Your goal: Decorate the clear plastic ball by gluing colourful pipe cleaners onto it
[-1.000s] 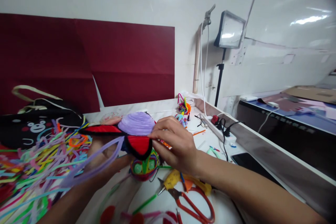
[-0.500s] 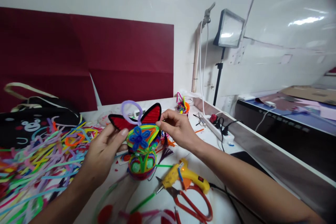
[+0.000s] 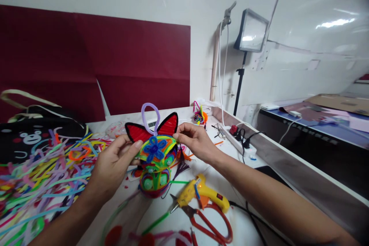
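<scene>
Between my two hands is a colourful pipe-cleaner figure with red, black-edged ears, a blue flower on its front and a lilac loop standing on top. My left hand pinches its left side below the ear, thumb in front. At the other side, my right hand closes thumb and fingers on the edge by the right ear. A dark tassel hangs near its right side. Directly below, partly overlapped by it, sits a second round pipe-cleaner piece with green eyes.
Loose pipe cleaners heap on the left beside a black bag. In front lie a yellow glue gun and orange-handled scissors. A power strip and another small figure are at the back right.
The held figure has tilted and turned slightly, so its ears and lilac loop stand more upright and its eyes show more. Both hands keep their grip.
</scene>
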`<control>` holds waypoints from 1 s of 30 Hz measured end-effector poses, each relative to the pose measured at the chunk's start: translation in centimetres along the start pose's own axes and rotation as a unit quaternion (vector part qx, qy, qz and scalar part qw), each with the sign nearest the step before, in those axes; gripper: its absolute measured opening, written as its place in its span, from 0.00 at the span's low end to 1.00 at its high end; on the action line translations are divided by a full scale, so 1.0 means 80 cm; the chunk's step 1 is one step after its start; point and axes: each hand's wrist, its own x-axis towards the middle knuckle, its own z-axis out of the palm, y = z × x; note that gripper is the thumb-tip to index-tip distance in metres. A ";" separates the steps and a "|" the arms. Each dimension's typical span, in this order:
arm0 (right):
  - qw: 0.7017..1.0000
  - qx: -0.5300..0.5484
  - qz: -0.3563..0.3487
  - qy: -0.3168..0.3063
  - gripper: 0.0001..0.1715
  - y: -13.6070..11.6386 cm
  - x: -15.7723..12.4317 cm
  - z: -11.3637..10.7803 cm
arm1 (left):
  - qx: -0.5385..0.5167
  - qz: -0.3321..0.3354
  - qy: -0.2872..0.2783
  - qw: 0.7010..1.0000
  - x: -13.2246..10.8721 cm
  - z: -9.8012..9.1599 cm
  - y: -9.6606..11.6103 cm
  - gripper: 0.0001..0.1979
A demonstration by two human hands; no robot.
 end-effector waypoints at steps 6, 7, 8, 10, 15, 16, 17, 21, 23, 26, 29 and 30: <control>1.000 -0.008 -0.009 -0.022 0.23 0.003 0.000 0.000 | 0.009 0.010 0.005 1.000 0.003 0.000 -0.003 0.18; 1.000 -0.012 -0.010 -0.024 0.23 0.004 0.000 0.000 | 0.009 0.010 0.006 1.000 0.003 0.000 -0.002 0.18; 1.000 -0.016 -0.009 -0.025 0.24 0.005 0.000 0.000 | 0.009 0.009 0.008 1.000 0.002 0.001 -0.001 0.18; 0.999 -0.023 -0.004 -0.023 0.24 0.006 0.000 0.000 | 0.007 0.001 0.012 1.000 0.002 0.002 0.002 0.18; 1.000 -0.013 0.012 -0.014 0.25 0.012 0.002 -0.002 | -0.001 -0.013 0.015 1.000 0.002 0.002 0.007 0.21; 1.000 -0.011 0.015 -0.011 0.25 0.014 0.003 -0.003 | 0.000 -0.008 0.020 1.000 0.002 0.002 0.007 0.21; 1.000 -0.008 0.018 -0.009 0.25 0.016 0.003 -0.004 | 0.000 -0.003 0.026 1.000 0.002 0.002 0.008 0.21; 1.000 0.006 0.027 -0.003 0.27 0.021 0.004 -0.007 | 0.004 0.015 0.033 0.999 -0.001 0.005 0.014 0.20; 0.999 0.013 0.030 -0.003 0.27 0.023 0.003 -0.008 | 0.024 0.037 0.031 0.999 -0.003 0.006 0.017 0.18; 0.999 0.015 0.035 -0.005 0.27 0.024 0.001 -0.009 | 0.083 0.078 0.036 0.993 -0.008 0.005 0.022 0.14; 0.999 0.020 0.042 -0.006 0.27 0.025 -0.002 -0.008 | 0.129 0.102 0.047 0.985 -0.010 0.003 0.025 0.12; 0.999 0.023 0.044 -0.006 0.26 0.025 -0.003 -0.008 | 0.135 0.105 0.051 0.984 -0.010 0.002 0.026 0.12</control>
